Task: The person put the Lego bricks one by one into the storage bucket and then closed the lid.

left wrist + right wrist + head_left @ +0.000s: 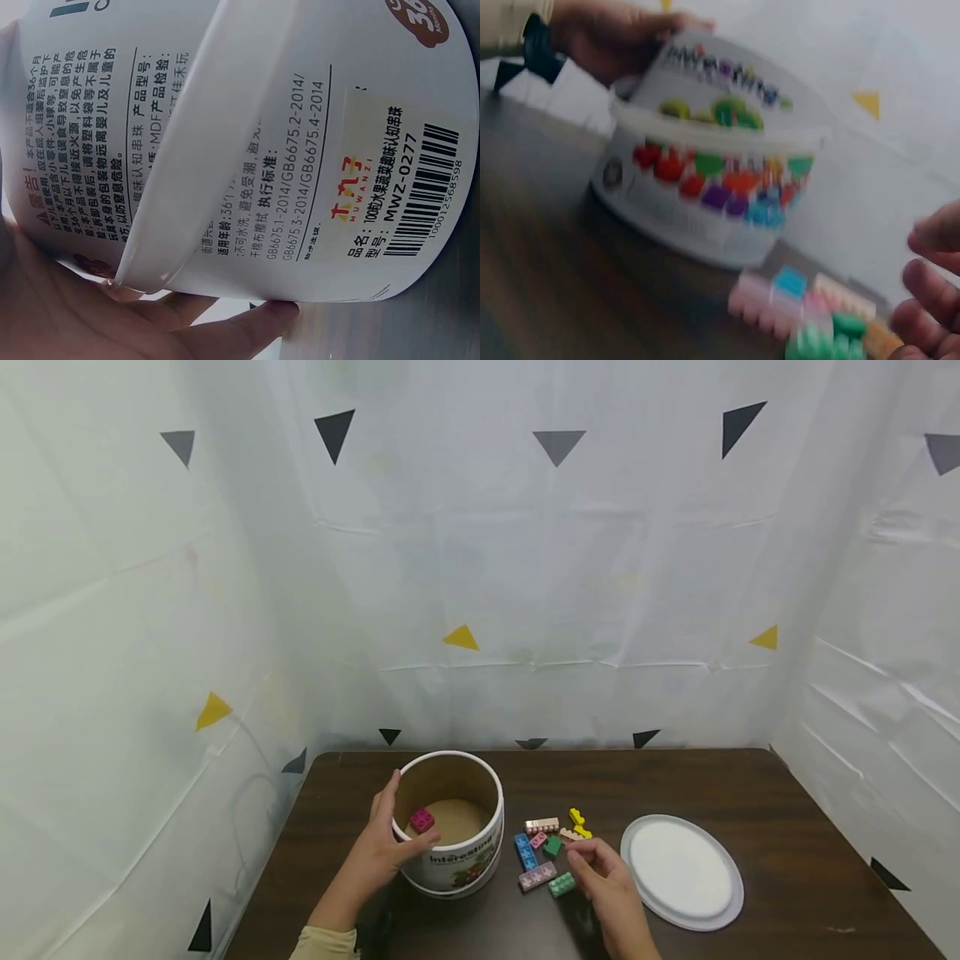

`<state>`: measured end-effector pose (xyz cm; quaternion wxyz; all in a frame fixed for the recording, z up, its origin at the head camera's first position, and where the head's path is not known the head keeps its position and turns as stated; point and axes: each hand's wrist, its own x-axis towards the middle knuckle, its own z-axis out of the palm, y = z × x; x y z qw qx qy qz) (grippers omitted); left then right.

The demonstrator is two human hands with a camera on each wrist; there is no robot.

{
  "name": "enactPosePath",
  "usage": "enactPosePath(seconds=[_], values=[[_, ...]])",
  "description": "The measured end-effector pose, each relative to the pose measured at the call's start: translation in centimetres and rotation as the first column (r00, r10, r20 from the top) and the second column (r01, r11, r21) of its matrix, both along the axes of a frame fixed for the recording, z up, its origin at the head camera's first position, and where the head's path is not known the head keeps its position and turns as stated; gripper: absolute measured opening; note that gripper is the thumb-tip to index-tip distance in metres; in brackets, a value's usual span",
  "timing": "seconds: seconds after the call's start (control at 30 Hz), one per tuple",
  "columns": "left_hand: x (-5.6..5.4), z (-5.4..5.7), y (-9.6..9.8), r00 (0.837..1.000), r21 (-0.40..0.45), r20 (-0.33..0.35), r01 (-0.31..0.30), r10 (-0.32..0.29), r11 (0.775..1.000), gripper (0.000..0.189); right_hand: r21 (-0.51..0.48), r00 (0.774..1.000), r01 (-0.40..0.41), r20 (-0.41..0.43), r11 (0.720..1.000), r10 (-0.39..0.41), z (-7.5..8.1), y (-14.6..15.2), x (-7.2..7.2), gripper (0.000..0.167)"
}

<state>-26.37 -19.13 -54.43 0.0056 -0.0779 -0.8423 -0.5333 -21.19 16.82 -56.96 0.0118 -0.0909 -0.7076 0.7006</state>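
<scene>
My left hand holds a white printed bucket at its rim, thumb over the front edge and fingers along the left side. Inside the bucket lies a magenta toy brick. My right hand hovers at the right of a loose group of toy bricks, fingers bent and apart from the thumb, fingertips right by a tan brick. The group includes a blue brick, a lilac brick, a light green brick, a dark green brick and a small pink brick.
A round white lid lies on the dark wooden table, right of my right hand. Another tan brick and yellow pieces lie at the far side of the group. White sheets with printed triangles surround the table.
</scene>
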Motion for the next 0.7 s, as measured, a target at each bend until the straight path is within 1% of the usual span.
enactPosePath(seconds=[0.1,0.2,0.3,0.4,0.47,0.53,0.7], values=[[-0.2,0.2,0.0,1.0,-0.001,-0.01,-0.005,0.005,1.0,0.123,0.132,0.999,-0.034,0.046,0.991,0.028,-1.1,1.2,-0.4,0.03],[-0.6,0.4,0.2,1.0,0.004,-0.015,0.001,-0.001,1.0,0.123,0.24,0.995,-0.077,0.075,0.968,0.061,-2.1,2.0,-1.2,0.035],[-0.7,0.2,0.2,1.0,0.005,-0.013,0.006,-0.006,1.0,0.124,0.28,0.993,-0.111,0.078,0.953,0.092,-3.3,2.6,-1.9,0.036],[-0.5,-0.2,-0.1,1.0,-0.005,-0.005,-0.002,0.002,1.0,0.124,0.32,0.987,-0.158,0.077,0.934,0.14,-4.3,2.7,-2.0,0.037],[-0.3,-0.4,-0.1,1.0,-0.008,0.005,-0.003,0.003,1.0,0.123,0.34,0.982,-0.187,0.086,0.922,0.168,-4.6,2.9,-1.9,0.039],[-0.1,-0.3,-0.1,1.0,-0.002,0.012,0.001,-0.001,1.0,0.122,0.341,0.977,-0.211,0.087,0.916,0.193,-4.6,3.0,-1.8,0.04],[-0.2,-0.4,0.0,1.0,0.009,0.009,0.005,-0.005,1.0,0.122,0.36,0.971,-0.237,0.087,0.902,0.221,-4.7,3.4,-1.6,0.036]])
